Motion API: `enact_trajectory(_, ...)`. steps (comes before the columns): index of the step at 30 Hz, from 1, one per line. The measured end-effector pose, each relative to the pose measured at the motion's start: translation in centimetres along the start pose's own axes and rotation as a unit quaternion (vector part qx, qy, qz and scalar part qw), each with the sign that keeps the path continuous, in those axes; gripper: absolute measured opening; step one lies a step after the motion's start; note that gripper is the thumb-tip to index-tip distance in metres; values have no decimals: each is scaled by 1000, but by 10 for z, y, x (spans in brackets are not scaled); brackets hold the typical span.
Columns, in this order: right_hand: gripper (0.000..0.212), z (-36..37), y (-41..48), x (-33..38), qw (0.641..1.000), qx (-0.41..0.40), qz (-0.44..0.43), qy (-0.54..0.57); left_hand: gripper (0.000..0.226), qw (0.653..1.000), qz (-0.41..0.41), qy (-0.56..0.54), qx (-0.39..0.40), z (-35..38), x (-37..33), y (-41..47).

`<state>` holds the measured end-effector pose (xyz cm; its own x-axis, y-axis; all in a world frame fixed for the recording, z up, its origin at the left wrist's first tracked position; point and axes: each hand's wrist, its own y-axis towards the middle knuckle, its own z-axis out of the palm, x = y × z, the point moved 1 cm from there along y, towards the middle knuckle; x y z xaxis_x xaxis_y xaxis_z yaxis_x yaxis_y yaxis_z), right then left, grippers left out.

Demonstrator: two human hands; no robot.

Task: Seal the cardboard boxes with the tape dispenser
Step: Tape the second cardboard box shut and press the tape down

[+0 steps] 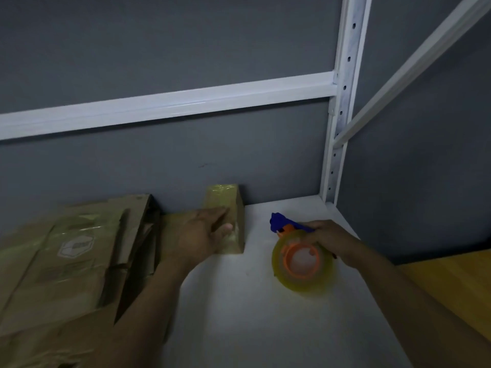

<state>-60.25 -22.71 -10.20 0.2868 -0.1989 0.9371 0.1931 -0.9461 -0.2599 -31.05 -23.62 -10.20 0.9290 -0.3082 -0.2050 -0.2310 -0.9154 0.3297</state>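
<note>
A small cardboard box (225, 200) wrapped in shiny tape stands against the grey wall on the white shelf (252, 314). My left hand (199, 235) rests on its near side, fingers and thumb on the box. My right hand (326, 237) holds a tape dispenser (300, 261) with a blue body, orange hub and a yellowish roll of tape, low over the shelf to the right of the box. A larger taped cardboard box (66, 256) with a printed logo lies at the left.
A white metal rack post (342, 102) with holes rises at the back right, with a horizontal rail (172, 104) and a diagonal brace (414, 67). A yellow wooden surface (457, 282) lies at the right beyond the shelf edge.
</note>
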Motion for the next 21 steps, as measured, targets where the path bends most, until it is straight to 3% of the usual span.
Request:
enact_trajectory(2,33,1,5,-5,1000,-3,3,-12,68,1000,14,-3,-13,2,6,2)
enact_trajectory(4,22,6,15,-11,996,-31,1,-80,55,1000,13,-14,0,6,9,1)
enact_trajectory(5,24,9,22,-14,989,-55,-3,-138,53,999,-6,-48,10,7,8,-2)
enact_trajectory(8,45,34,33,-7,946,-165,-65,-271,87,994,-9,-110,21,17,4,-1)
enact_trajectory(9,45,47,35,1,939,-181,-104,-272,79,993,-15,-118,18,19,5,1)
enact_trajectory(11,44,73,37,21,955,-151,-141,-215,52,990,-57,-127,32,21,4,3)
enact_trajectory(14,44,106,38,43,997,-55,-33,-32,50,989,-54,-127,46,23,6,4)
enact_trajectory(18,48,133,44,22,997,-12,-27,-71,48,992,-47,-109,47,19,7,4)
enact_trajectory(21,9,138,55,13,995,-85,-57,-20,49,993,-40,-107,30,16,7,2)
